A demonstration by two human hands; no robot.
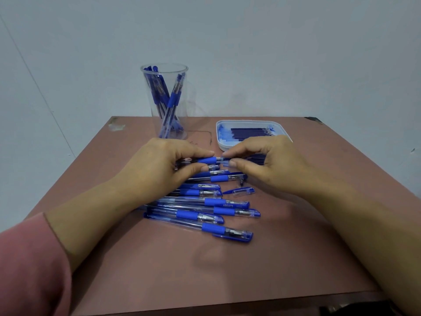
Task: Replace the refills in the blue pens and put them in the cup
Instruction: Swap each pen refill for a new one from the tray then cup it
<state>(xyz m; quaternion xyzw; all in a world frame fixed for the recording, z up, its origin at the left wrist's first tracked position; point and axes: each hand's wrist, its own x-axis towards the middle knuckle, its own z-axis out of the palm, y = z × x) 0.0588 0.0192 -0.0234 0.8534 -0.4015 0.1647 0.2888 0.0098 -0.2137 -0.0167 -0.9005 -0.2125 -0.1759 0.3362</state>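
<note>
At the middle of the brown desk (227, 270), both hands met over one blue pen (206, 160) lifted just above the others. The left hand (164, 165) pinched it at its blue rubber grip between thumb and fingers, and the right hand (268, 163) pinched the clear tip end, the fingertips of the two hands almost touching. Beneath and in front of them lay a loose row of capped blue pens (205, 210), side by side, their caps pointing right; the left forearm crossed over their back ends. One loose cap (241, 191) lay apart, just to the right of the row. Behind the left hand stood a clear cup (182, 115) near the desk's far edge, with several blue pens leaning inside it. Behind the right hand sat a white tray (248, 121) with dark blue refills (250, 132) lying in it; the right hand hid its near edge. More dark refills showed just under the right hand's fingers, partly covered. A pink sleeve (29, 265) covered the left arm near the lower left corner.
</note>
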